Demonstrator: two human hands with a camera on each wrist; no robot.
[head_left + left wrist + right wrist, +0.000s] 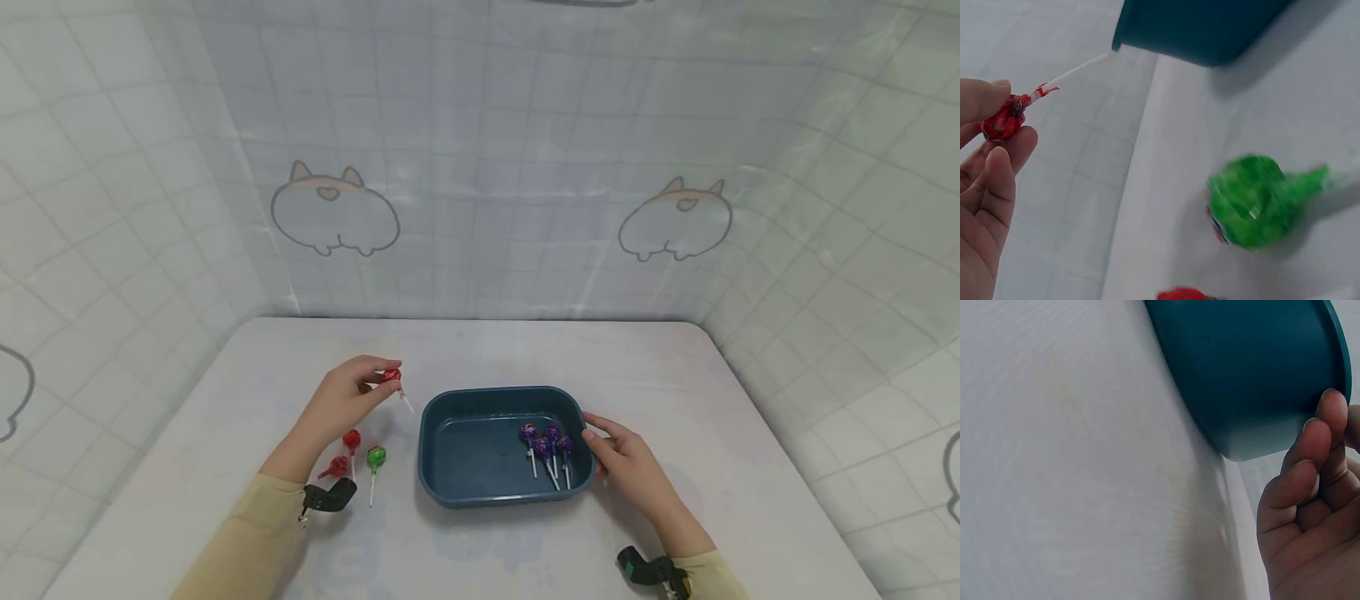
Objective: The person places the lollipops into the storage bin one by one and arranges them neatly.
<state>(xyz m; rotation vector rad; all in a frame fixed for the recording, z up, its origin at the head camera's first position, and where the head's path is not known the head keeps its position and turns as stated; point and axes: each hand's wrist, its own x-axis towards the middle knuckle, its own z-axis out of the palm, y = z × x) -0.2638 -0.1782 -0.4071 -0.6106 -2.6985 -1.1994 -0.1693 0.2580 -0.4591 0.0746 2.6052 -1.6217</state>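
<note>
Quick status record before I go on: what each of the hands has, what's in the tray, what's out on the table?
Left hand: pinches a red lollipop by its wrapped head, left of the tray
Right hand: grips the right end of the blue tray
In tray: four purple lollipops, grouped at the right end
On table: two red lollipops and one green lollipop, left of the tray

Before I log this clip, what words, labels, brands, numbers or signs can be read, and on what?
None can be read.
Red-wrapped round lollipop in the left hand: wrapper markings too small.
Green-wrapped round lollipop: blurred.
Purple-wrapped round lollipops: too small.
White tabletop: pale marks, too faint.
</note>
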